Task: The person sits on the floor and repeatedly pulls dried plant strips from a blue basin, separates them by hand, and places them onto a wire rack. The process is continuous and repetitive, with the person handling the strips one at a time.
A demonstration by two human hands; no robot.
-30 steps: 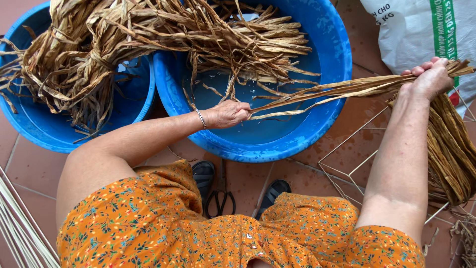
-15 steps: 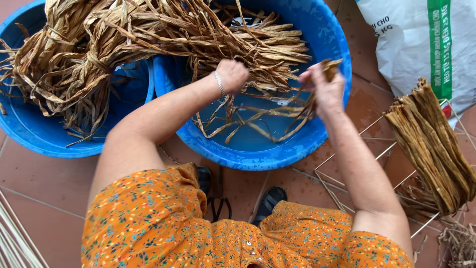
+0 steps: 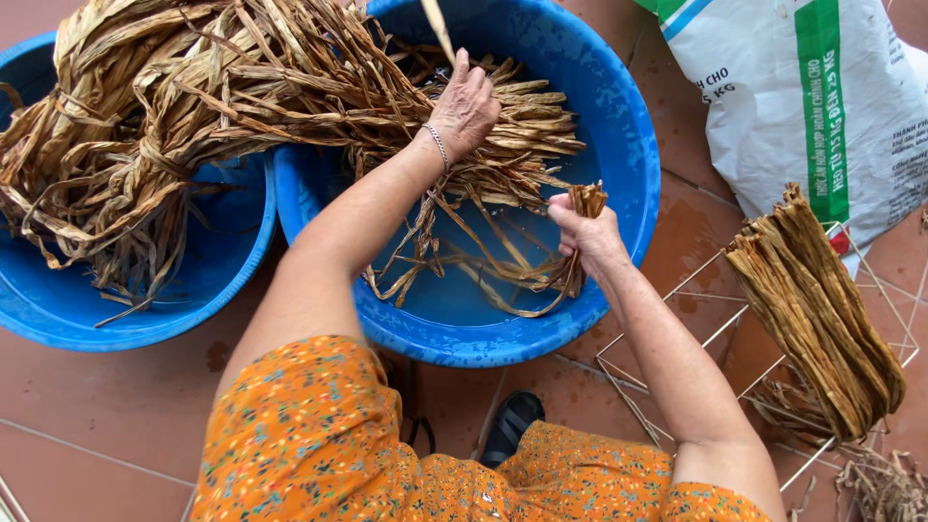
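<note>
Dried brown leaf strips (image 3: pixel 454 261) are trailing leftward in the nearer blue tub (image 3: pixel 619 145) from the right hand (image 3: pixel 585 232), which is clenching their ends, while the left hand (image 3: pixel 466 108) is closing on a strip above the pile.

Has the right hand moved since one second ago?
Yes. The right hand has come from the bundle on the wire rack to over the blue basin.

One package is present: a large white woven sack (image 3: pixel 851 97) at the upper right, lying on the tiled floor (image 3: pixel 116 406). A vertical green band with printed text runs down its face; a green and blue corner marks its top left. No screens or signs.
</note>
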